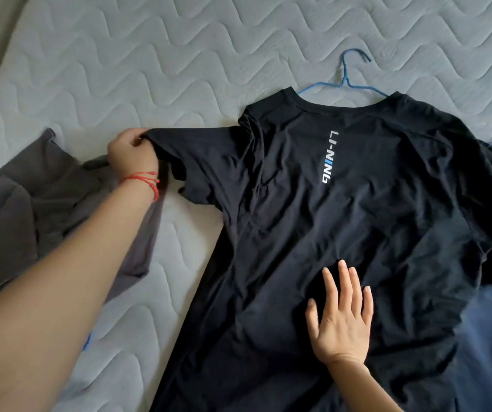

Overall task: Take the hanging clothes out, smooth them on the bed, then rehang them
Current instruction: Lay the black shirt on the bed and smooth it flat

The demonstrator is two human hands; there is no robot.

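The black T-shirt (343, 233) lies spread across the quilted grey mattress (179, 55), back side up, with its collar pointing away from you and its hem running off the near edge of the view. The cloth is creased all over, most heavily along the right side, where it bunches over a dark blue fabric (488, 337) that shows at the lower right. Down the middle of the shirt's upper back runs a vertical "LI-NING" logo (329, 157) in white and blue letters.

To the left of the shirt, a grey garment (30, 209) sits crumpled on the mattress, partly beneath your left forearm.

Your left hand (133, 153) is clenched on the end of the shirt's left sleeve (191, 153), fingers curled around the cuff and drawing the sleeve out sideways, so the sleeve stretches between your hand and the shoulder seam. Your right hand (343, 316) is released and gripping nothing: it rests flat, palm down, fingers spread, pressing on the lower middle of the shirt's back.

A blue wire hanger (346, 80) lies on the mattress just beyond the collar; its hook and shoulders stick out above the neckline, while the rest is hidden by the shirt. A red string bracelet (146, 179) circles your left wrist. A small blue object (87, 341) peeks out under your left forearm; you cannot tell what it is.
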